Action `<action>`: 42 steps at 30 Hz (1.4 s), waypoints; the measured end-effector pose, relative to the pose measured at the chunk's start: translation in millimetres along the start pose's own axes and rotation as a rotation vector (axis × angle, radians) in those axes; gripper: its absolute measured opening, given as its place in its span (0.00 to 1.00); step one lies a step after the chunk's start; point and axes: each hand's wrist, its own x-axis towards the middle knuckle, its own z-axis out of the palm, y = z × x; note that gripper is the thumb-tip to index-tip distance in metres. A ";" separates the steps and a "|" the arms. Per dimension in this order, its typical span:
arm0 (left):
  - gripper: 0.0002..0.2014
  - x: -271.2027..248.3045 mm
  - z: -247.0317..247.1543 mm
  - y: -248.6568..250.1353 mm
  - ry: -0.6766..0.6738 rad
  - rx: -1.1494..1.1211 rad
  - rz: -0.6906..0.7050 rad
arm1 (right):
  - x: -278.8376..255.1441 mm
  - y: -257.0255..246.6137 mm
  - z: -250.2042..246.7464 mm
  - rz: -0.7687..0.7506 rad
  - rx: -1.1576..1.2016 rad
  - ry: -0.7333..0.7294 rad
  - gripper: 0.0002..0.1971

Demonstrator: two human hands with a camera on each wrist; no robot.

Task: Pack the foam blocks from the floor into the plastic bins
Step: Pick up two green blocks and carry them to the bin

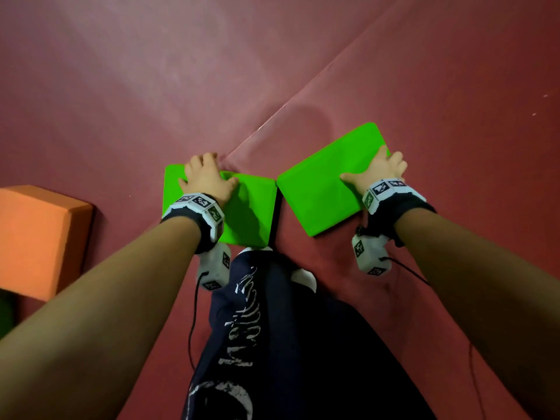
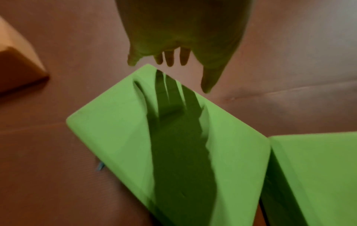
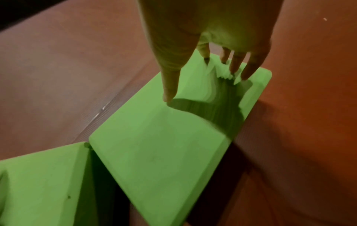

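Two flat green foam blocks lie side by side on the red floor mat, their near corners almost touching. My left hand hovers with spread, straight fingers over the far end of the left block and casts a shadow on it. My right hand reaches over the far right corner of the right block. Its thumb tip meets the top face and its fingers are straight. Neither hand grips anything. No bin is in view.
An orange foam block sits on the floor to the left. A mat seam runs diagonally behind the green blocks. My dark trousers and white shoes stand just in front of the blocks.
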 end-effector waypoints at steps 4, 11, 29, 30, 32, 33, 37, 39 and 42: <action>0.40 0.0 -10.0 -32.4 0.068 -0.100 -0.214 | -14.3 -7.1 21.1 0.073 -0.004 -0.018 0.57; 0.45 7.5 -14.4 -61.7 -0.058 -0.203 -0.417 | -9.8 15.1 27.8 0.037 0.135 0.069 0.64; 0.48 -64.3 -64.0 -65.8 0.114 -0.379 -0.449 | -107.1 14.7 8.9 0.322 0.467 0.129 0.41; 0.50 -67.4 -66.5 -63.2 0.057 -0.363 -0.448 | -111.7 9.9 5.3 0.323 0.464 0.121 0.43; 0.50 -74.3 -71.3 -57.9 -0.039 -0.359 -0.432 | -121.7 -0.9 -3.2 0.308 0.457 0.085 0.47; 0.48 -78.7 -72.5 -55.0 -0.055 -0.363 -0.409 | -127.7 -6.6 -7.0 0.283 0.440 0.075 0.49; 0.44 -111.4 -81.6 -42.7 -0.050 -0.276 -0.302 | -165.0 -33.5 -30.5 0.059 0.216 0.196 0.46; 0.44 -132.8 -89.2 -41.6 -0.061 -0.214 -0.267 | -188.5 -48.9 -39.9 -0.087 0.067 0.215 0.45; 0.44 -171.8 -104.0 -53.5 -0.017 -0.186 -0.241 | -227.1 -65.4 -54.8 -0.229 -0.080 0.148 0.44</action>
